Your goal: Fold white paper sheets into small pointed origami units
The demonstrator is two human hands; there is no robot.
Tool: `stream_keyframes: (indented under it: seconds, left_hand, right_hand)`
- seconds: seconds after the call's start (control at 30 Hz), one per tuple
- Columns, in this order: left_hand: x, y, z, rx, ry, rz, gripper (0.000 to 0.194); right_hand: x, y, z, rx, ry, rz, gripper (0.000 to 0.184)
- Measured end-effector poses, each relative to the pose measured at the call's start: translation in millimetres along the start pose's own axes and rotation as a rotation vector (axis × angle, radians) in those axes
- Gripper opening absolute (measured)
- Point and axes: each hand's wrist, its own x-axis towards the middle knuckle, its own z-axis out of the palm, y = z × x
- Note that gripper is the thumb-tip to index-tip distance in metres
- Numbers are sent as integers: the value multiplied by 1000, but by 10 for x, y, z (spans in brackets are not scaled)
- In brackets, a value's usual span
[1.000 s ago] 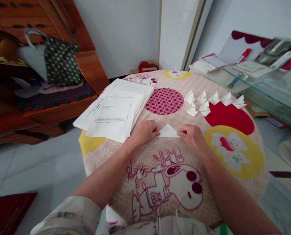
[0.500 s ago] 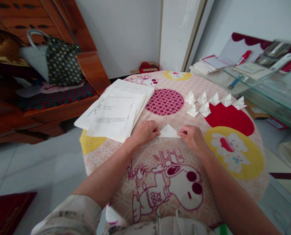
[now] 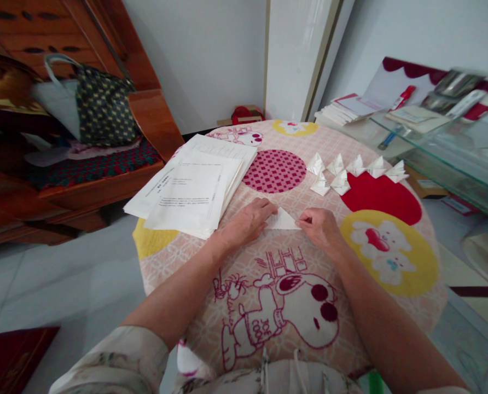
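Fingers of the R hand [image 3: 320, 227] are pinching the R corner of a white paper triangle [image 3: 284, 220]; L hand [image 3: 250, 221] is covering its L side, grip unclear. Triangle is lying on the counter [image 3: 344, 143] betw. hands, looking v. light, thin, prob. easily creased, best held gently at corners/edges. Paper stack [image 3: 186, 189] is resting L; folded pcs [image 3: 340, 182] are sitting beyond, R.

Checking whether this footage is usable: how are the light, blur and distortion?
Head view: soft, even light; glare on the white panel; the cabinet front and steel bowls look smeared; wide-angle stretch towards the edges; printed text on the papers too fuzzy to read.
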Motion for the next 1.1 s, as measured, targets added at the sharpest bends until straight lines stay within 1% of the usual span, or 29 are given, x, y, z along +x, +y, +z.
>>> stream_keyframes:
  seconds: [0.03,0.1,0.23,0.37,0.5,0.57,0.63,0.67,0.73,0.8,1.0,1.1]
  left_hand:
    - [1,14,11,-32,-12,52,39]
    - [3,34,39,-82,-59,130,43]
    - [-1,36,71,-57,-131,184,40]
    - [-19,65,56,29,-162,176,42]
    - [-23,161,62,199,-207,119,46]
    - [-18,209,69,256,-225,94,47]
    - [-13,242,72,279,-239,84,47]
    - [-12,253,72,284,-243,82,47]
    - [-12,260,72,281,-237,78,47]
    - [-15,247,74,260,-222,76,46]
    - [-15,137,78,91,-186,73,41]
    - [-9,109,78,38,-163,73,36]
  right_hand:
    - [0,-1,-1,-1,2,1,16]
    - [2,-5,-5,-3,8,1,14]
    - [14,-23,-17,0,7,28,11]
    - [32,-29,-34,-14,18,106,10]
    - [36,-8,-59,-9,74,159,10]
    - [29,-13,-59,32,134,147,10]
    - [24,-43,-35,125,171,85,13]
    - [24,-65,-14,182,163,41,15]
    - [33,-113,41,263,95,-33,18]
    - [52,-145,88,261,28,-51,19]
    - [79,-167,91,258,-62,62,14]
    - [60,-232,88,200,-88,81,9]
